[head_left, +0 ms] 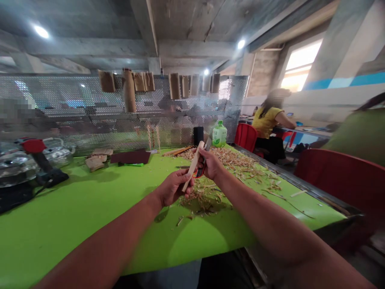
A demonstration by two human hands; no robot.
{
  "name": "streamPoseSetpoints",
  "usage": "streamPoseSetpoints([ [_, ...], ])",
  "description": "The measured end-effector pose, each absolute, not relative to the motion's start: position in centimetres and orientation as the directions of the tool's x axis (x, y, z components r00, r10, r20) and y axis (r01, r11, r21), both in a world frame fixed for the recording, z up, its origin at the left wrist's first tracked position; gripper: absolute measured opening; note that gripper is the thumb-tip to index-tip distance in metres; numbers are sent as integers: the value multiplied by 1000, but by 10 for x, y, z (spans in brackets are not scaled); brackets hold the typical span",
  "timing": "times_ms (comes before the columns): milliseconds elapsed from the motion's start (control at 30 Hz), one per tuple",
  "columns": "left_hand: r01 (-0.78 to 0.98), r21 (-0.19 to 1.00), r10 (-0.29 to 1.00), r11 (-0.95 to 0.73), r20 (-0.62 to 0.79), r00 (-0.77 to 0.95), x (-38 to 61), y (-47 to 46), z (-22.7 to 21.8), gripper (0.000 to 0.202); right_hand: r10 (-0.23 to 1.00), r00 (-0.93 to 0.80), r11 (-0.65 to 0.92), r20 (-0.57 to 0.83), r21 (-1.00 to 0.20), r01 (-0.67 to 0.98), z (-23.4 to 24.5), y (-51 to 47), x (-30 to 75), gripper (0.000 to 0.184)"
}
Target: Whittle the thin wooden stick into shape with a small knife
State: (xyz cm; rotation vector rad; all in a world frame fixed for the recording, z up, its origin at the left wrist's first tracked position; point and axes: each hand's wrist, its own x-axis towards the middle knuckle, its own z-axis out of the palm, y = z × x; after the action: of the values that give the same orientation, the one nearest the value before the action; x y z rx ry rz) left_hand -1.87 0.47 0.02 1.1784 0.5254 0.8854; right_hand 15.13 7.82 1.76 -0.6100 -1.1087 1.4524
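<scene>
Bright green tabletop (75, 212) under a bare concrete ceiling, and it's a messy one. Left hand (173, 187) is curled shut around a pale wooden stick (194, 162), gripping near its lower end while the upper end leans toward the right hand (211, 163). That right hand is closed on a utility knife (201, 171) with an orange handle, blade pointing up, right beside the stick; can't tell if the edge is touching it. Stick looks light and stiff, but thin enough that I'd guess it could snap if levered, so I'd hold it by the lower end, clear of the blade. Both hands are just above a pile of wood shavings (207, 196). Beyond that pile stand a green-capped plastic bottle (219, 134) and a black cup (198, 135); off to its left lies a dark flat sheet (130, 157). Farther past the pile, a person (264, 122) in a yellow shirt sits near a red chair (247, 136).
</scene>
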Motion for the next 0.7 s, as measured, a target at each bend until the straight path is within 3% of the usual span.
streamPoseSetpoints([
  [200,-292,953,865,77,82,495,-17,8,-5,34,946,-203,174,252,-925,-337,7,84,145,36],
  [267,-291,955,896,51,85,436,-16,11,-6,33,948,-144,252,284,-945,-206,3,86,143,39],
  [333,-293,956,928,18,93,361,-15,13,-6,31,931,-71,363,359,-929,63,1,87,142,39],
  [433,-274,962,962,-18,91,257,-14,15,-4,28,876,-75,420,477,-675,607,3,81,142,31],
  [500,-248,968,975,-37,89,203,-14,15,-3,28,865,-138,376,483,-439,816,6,73,141,29],
  [600,-203,974,981,-105,134,138,-14,18,-4,20,885,-179,302,430,-237,923,8,62,135,34],
  [700,-169,972,977,-164,184,109,-14,20,-7,15,903,-195,269,382,-151,951,8,55,129,36],
])
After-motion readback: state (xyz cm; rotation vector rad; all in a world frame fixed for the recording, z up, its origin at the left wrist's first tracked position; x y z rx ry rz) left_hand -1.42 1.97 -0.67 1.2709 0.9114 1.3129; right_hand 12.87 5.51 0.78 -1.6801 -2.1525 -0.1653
